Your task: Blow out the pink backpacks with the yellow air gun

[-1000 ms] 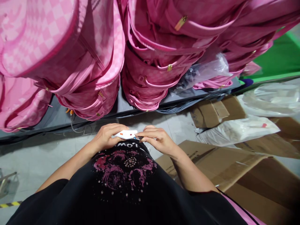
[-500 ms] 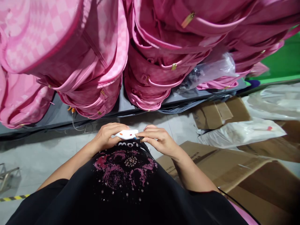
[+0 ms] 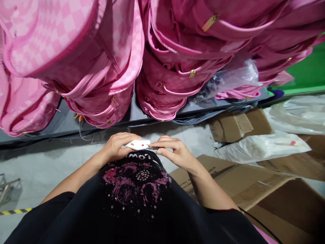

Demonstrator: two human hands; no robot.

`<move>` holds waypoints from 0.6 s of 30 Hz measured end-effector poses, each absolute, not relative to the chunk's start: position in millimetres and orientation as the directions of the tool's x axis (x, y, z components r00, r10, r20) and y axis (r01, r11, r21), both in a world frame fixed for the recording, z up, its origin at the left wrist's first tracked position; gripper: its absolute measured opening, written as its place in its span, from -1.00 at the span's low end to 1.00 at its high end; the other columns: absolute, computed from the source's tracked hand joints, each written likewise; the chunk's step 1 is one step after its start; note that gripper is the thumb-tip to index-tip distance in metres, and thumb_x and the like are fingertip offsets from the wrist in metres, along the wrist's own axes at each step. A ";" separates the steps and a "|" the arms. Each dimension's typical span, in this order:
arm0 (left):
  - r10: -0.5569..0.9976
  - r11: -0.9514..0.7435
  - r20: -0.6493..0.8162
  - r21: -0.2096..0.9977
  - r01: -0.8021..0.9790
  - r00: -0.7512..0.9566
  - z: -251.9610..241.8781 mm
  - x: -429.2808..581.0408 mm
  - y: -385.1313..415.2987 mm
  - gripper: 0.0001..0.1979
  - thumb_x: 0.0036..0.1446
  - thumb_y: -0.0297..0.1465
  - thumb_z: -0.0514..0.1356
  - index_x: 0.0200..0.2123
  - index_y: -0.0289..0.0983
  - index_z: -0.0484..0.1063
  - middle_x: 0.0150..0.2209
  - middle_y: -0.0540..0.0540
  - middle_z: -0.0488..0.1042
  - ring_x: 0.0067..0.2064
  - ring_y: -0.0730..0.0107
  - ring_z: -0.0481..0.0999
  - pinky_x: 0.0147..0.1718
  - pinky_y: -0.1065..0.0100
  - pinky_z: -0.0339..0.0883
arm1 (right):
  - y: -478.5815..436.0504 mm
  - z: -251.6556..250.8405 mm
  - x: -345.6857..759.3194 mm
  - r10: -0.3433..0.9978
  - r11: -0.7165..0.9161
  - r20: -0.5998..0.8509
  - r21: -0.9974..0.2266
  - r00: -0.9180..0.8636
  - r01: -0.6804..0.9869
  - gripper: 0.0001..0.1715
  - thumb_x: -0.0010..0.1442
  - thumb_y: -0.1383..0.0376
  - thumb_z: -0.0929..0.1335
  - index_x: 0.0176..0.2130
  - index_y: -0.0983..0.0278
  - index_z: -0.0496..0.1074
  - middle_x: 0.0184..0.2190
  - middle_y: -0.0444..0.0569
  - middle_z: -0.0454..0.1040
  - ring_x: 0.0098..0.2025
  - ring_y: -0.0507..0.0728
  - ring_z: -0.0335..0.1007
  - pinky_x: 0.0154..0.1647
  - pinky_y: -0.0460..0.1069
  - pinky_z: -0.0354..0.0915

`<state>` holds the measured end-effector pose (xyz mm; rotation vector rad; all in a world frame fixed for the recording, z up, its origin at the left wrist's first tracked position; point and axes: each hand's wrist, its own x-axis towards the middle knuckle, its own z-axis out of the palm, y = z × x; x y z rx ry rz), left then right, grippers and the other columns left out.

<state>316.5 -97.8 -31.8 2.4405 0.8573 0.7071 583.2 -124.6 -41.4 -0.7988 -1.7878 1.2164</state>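
Note:
My left hand (image 3: 118, 145) is wrapped round one end of a small white plastic device (image 3: 138, 145), perhaps a power bank, with an orange mark and a small red one on its face. Thumb and fingers of my right hand (image 3: 177, 151) pinch a thin dark cable plug (image 3: 153, 148). Its tip meets the right end of the device; whether it sits in a port I cannot make out. Both hands are held close in front of the black shirt (image 3: 137, 217) with its pink print.
Stacked pink checked bags (image 3: 106, 98) fill the grey table (image 3: 68, 115) ahead. A clear plastic bag (image 3: 236, 78) lies among them. Cardboard boxes (image 3: 228, 169) and white plastic-wrapped bundles (image 3: 266, 145) crowd the right side. A black cable (image 3: 259, 223) runs at lower right.
The view has shifted slightly, so the bags appear a little further right. My right hand has moved slightly along with the plug; more of the dark plug shows beside the white device.

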 end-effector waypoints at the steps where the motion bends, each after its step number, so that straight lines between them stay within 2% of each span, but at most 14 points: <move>1: 0.682 -0.678 0.292 0.597 0.430 0.670 -31.5 315.2 -97.3 -0.71 0.21 -0.39 0.24 0.01 -0.25 0.51 -0.08 -0.14 0.62 -0.07 0.33 0.62 -0.06 0.32 0.49 | -124.0 -38.9 584.2 0.853 0.290 0.232 -0.955 -0.468 0.056 -0.67 0.37 0.15 0.32 -0.13 0.27 0.62 -0.45 -0.06 0.50 -0.39 0.05 0.37 -0.34 -0.03 0.29; 3: 0.706 -0.613 0.221 0.666 0.425 0.673 -30.0 311.7 -95.9 -0.69 0.18 -0.35 0.28 0.00 -0.26 0.52 -0.09 -0.14 0.62 -0.08 0.32 0.62 -0.07 0.33 0.49 | -122.5 -34.3 585.8 0.876 0.204 0.153 -0.977 -0.458 0.063 -0.62 0.39 0.13 0.28 -0.18 0.29 0.61 -0.47 -0.06 0.48 -0.41 0.04 0.37 -0.36 -0.04 0.29; 5: 0.724 -0.537 0.127 0.721 0.438 0.678 -27.2 307.7 -93.9 -0.66 0.16 -0.32 0.30 0.01 -0.26 0.52 -0.08 -0.14 0.62 -0.09 0.31 0.62 -0.09 0.34 0.48 | -120.6 -31.0 585.4 0.893 0.170 0.113 -0.981 -0.437 0.093 -0.67 0.36 0.15 0.31 -0.20 0.29 0.59 -0.39 -0.03 0.52 -0.35 0.06 0.42 -0.31 -0.02 0.33; 8: 0.725 -0.465 0.031 0.758 0.456 0.688 -21.8 302.7 -90.6 -0.60 0.15 -0.24 0.32 0.04 -0.23 0.51 -0.07 -0.12 0.61 -0.11 0.30 0.62 -0.10 0.35 0.46 | -118.0 -28.9 579.7 0.897 0.316 0.226 -0.929 -0.381 0.191 -0.79 0.31 0.19 0.37 -0.22 0.26 0.55 -0.30 0.00 0.56 -0.24 0.12 0.46 -0.13 0.06 0.32; 12: 0.705 -0.429 -0.031 0.778 0.460 0.709 -15.8 301.5 -89.0 -0.58 0.17 -0.22 0.29 0.08 -0.21 0.49 -0.06 -0.09 0.61 -0.11 0.33 0.60 -0.08 0.36 0.42 | -117.8 -27.5 567.8 0.813 0.571 0.448 -0.738 -0.373 0.359 -0.89 0.33 0.29 0.36 -0.22 0.24 0.51 -0.31 -0.04 0.56 -0.24 0.11 0.45 0.05 0.14 0.15; 18: 0.674 -0.394 -0.140 0.762 0.514 0.725 -10.8 305.1 -93.4 -0.54 0.20 -0.20 0.26 0.13 -0.20 0.44 -0.09 -0.05 0.59 -0.17 0.38 0.57 -0.15 0.41 0.36 | -121.7 -25.1 562.1 0.753 0.656 0.477 -0.607 -0.454 0.449 -0.82 0.37 0.33 0.30 -0.20 0.23 0.52 -0.34 -0.08 0.50 -0.30 0.06 0.37 0.07 0.13 0.08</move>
